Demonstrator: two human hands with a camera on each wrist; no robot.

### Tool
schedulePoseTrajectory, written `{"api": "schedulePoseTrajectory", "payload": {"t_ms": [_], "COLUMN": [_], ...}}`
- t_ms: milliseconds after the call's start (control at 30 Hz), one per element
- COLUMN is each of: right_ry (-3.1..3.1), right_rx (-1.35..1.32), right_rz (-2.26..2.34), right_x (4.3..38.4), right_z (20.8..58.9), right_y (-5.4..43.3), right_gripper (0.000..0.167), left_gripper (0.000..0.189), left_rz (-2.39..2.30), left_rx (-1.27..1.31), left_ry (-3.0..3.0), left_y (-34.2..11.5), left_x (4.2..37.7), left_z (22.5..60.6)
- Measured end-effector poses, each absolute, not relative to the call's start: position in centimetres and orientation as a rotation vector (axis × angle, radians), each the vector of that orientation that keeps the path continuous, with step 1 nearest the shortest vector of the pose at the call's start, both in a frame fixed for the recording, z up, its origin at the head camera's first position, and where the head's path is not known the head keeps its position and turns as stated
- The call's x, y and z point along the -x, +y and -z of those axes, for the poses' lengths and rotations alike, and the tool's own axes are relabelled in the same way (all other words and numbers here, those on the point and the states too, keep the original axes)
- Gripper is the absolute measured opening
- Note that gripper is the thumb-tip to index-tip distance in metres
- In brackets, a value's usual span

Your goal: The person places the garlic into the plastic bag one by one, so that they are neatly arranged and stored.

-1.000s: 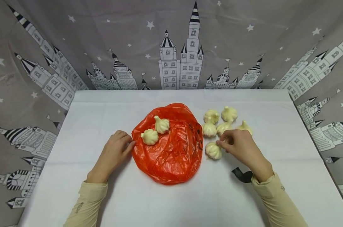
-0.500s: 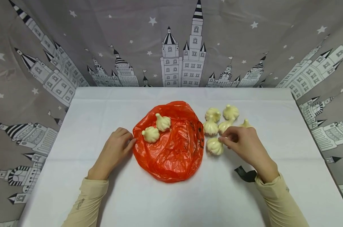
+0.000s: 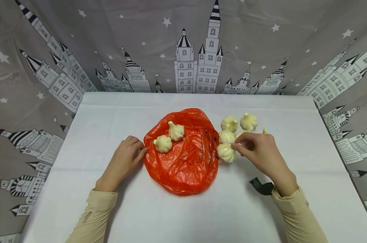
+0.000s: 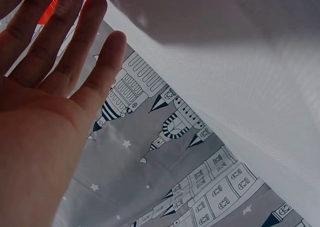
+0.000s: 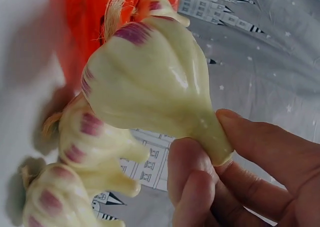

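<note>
Right hand [image 3: 263, 153] pinches garlic bulb [image 3: 226, 152] by stem, just right of orange bag [image 3: 183, 152]. Left hand [image 3: 125, 160] fingers straight, flat on bag's left edge. Risk: thin stem grip, bulb may swing or slip.

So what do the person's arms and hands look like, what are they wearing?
Both arms are in long, close-fitting sleeves of pale beige cloth, the left sleeve and the right sleeve, each ending in a cuff at the wrist. The left sleeve bears a small dark mark along the forearm. A black strap sticks out at the right wrist. The left hand and right hand are bare, without gloves; no rings show.
</note>
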State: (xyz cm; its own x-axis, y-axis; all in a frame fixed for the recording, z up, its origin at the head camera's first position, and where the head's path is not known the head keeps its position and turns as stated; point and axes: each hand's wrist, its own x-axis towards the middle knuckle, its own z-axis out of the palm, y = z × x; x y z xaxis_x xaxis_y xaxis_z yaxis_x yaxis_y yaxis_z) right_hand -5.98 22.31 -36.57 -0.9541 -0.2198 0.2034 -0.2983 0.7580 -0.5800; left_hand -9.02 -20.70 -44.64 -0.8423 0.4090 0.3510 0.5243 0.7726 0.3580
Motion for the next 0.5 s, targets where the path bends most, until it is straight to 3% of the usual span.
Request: {"api": "schedulePoseTrajectory", "payload": {"t_ms": [500], "right_ry": [-2.845], "right_rx": [-0.453], "right_rz": [-0.995], "right_x": [6.7], "right_z": [35.6], "right_y": [19.9], "right_gripper": [0.007], "left_gripper": [0.012], "left_rz": [0.662], "left_rx": [0.732], "left_ry": [-2.716], "left_y": [-20.7], "left_x": [9.1], "left_z": [45.0]}}
